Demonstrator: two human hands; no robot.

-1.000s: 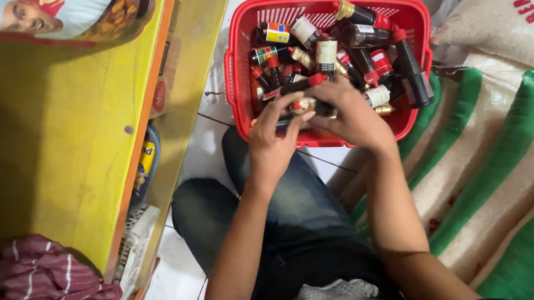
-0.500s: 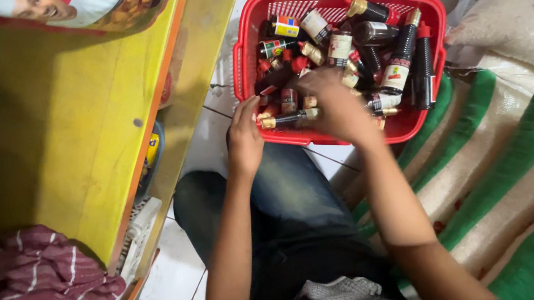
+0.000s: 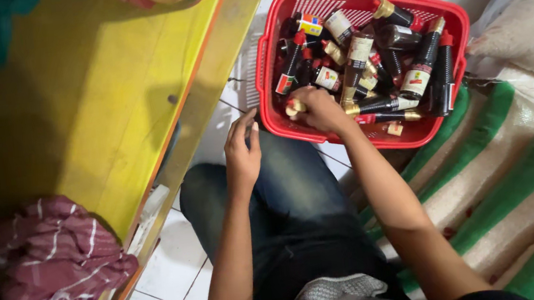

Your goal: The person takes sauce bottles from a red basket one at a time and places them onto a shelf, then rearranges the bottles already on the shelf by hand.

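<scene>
**Small dark bottles in the red basket — how they will handle**

Your right hand (image 3: 319, 108) is down inside the red plastic mesh basket (image 3: 264, 81), at its near left corner, with the fingers curled shut around a small dark bottle with a gold cap (image 3: 293, 107). Only the cap end shows past your knuckles, so you have it by the body; how firm the hold is cannot be told. Your left hand (image 3: 242, 149) hangs just outside the basket's near rim, above your knee in blue jeans (image 3: 298, 193), fingers loosely half-open and holding nothing.

The rest of the dark sauce bottles with red and gold caps (image 3: 363, 60) lie jumbled across one another, some flat, some leaning on the far wall. They look like smooth, hard bottles — glass or stiff plastic, I cannot say which — so judge them rigid, fairly slick and heavier than their size suggests. If glass, they will chip when knocked together.

Take each one around the labelled middle, where the paper gives grip, rather than by the narrow neck or the cap. Bottles pinned under others will likely drag their neighbours, so lift the top ones free first.

Beside you lie white woven sacks with green stripes (image 3: 506, 164), and the yellow wooden shelf (image 3: 96, 102) stands to your left.
</scene>
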